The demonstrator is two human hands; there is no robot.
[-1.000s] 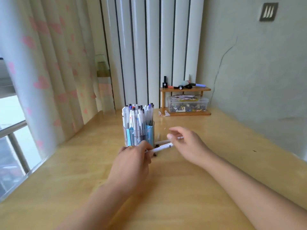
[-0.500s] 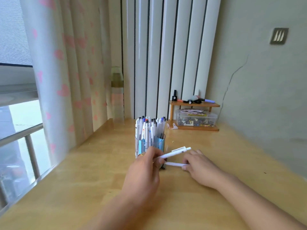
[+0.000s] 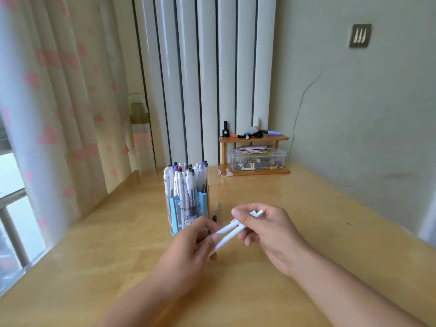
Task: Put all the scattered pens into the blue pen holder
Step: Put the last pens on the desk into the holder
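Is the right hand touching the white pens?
Touching. The head view shows the right hand with its fingers wrapped around the white pens.

Both hands (image 3: 236,237) grip 2 white pens (image 3: 232,232) beside blue pen holder (image 3: 188,213).

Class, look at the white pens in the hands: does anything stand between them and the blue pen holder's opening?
Only the packed pens filling the blue pen holder; the gap to the white pens is bare.

Pens (image 3: 230,232): white. Pen holder (image 3: 188,214): blue, cartoon print. Curtain (image 3: 47,114): white, pink hearts. Table (image 3: 306,208): light wood.
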